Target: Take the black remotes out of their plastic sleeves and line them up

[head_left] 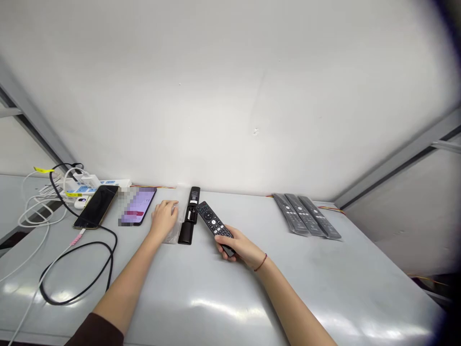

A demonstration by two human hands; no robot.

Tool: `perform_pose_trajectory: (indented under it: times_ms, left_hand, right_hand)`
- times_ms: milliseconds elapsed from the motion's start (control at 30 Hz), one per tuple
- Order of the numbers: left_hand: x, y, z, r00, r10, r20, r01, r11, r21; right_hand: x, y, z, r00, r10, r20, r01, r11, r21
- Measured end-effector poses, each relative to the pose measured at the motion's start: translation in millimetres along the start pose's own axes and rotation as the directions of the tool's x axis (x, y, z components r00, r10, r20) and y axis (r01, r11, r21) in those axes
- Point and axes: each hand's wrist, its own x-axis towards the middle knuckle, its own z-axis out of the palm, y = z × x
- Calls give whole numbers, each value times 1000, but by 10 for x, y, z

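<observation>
My right hand (239, 245) grips the lower end of a black remote control (213, 221), its button side facing up and its far end tilted to the left. Beside its far end, a second black remote (193, 197) lies face down with its battery compartment (191, 215) exposed. A loose battery cover (186, 232) sits at its near end. My left hand (164, 217) rests on the left edge of a clear plastic sleeve (183, 202), fingers extended and apart. The sleeve lies flat, just left of the face-down remote.
Several bagged remotes (304, 216) lie side by side at the right. At left are a lit phone (139, 206), a dark phone (96, 206), a power strip (115, 182) and a looped black cable (77, 244). A white wall (230, 96) stands behind the grey table (201, 298).
</observation>
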Motion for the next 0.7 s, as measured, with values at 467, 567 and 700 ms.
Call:
perform_pose_trajectory:
  times_ms: [467,567,700]
  left_hand:
    - [-196,343,-126,950,153,-273,-157,988,7]
    - [-273,504,-93,954,262,-146,-293,918,-268]
    - [-385,668,2,947,295,127,-158,773,-614]
  right_hand:
    - [45,12,79,999,-6,-52,19,965,263]
    - [76,34,138,1000,-14,-28,24,921,389]
    - [109,89,205,997,-75,-1,66,870,489]
